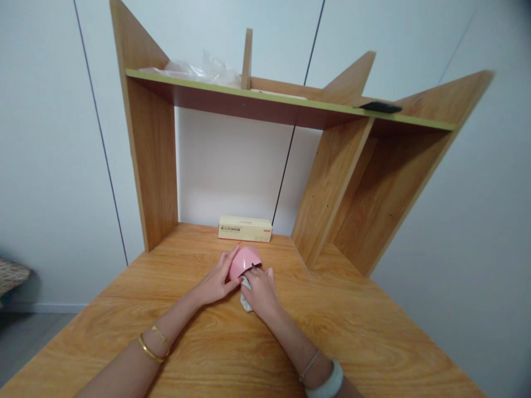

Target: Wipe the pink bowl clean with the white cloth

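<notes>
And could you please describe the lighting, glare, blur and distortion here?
Head view: soft light; slight glare on the pink object; shading beneath the shelf; leaning panels suggest lens distortion; the smallest print on the box is too blurred to read.

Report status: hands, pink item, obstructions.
Left hand holds pink item. Right hand at its opening, with white cloth. Cream box behind, not blocking.

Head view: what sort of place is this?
Probably a desk corner in a home or dorm room: a wooden desk, a shelf above it holding a plastic bag.
</notes>
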`<action>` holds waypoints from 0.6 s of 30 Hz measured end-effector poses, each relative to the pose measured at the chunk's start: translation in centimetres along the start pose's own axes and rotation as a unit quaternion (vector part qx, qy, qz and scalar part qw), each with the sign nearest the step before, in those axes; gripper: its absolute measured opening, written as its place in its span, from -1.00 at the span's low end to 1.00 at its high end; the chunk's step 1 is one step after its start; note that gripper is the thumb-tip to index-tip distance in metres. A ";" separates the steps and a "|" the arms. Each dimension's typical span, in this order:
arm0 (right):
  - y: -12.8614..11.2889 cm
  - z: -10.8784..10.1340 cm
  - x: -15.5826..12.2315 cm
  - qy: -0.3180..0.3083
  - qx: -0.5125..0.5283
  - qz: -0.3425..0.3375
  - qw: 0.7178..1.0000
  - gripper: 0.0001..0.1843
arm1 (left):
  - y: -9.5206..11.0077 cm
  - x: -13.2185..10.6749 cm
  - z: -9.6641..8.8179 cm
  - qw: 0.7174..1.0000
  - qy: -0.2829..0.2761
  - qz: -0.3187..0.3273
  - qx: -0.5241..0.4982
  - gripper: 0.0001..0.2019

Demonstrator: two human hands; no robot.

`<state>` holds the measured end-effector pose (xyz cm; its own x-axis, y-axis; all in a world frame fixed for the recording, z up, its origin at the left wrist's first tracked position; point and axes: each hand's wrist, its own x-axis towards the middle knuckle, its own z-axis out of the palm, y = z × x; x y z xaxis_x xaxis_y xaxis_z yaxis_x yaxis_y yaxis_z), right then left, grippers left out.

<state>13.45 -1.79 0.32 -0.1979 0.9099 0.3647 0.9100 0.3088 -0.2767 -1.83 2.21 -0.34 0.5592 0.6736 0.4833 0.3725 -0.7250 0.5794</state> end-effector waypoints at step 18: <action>-0.4 0.8 0.7 -0.005 -0.126 0.001 0.992 -0.74 | -0.6 0.4 -1.8 0.998 0.013 -0.048 -0.045 -0.24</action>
<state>12.62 -1.09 -0.01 -0.1991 0.9134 0.3551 0.9722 0.2298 -0.0458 -3.12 3.18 0.70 0.5046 0.7431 0.4395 0.3542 -0.6425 0.6796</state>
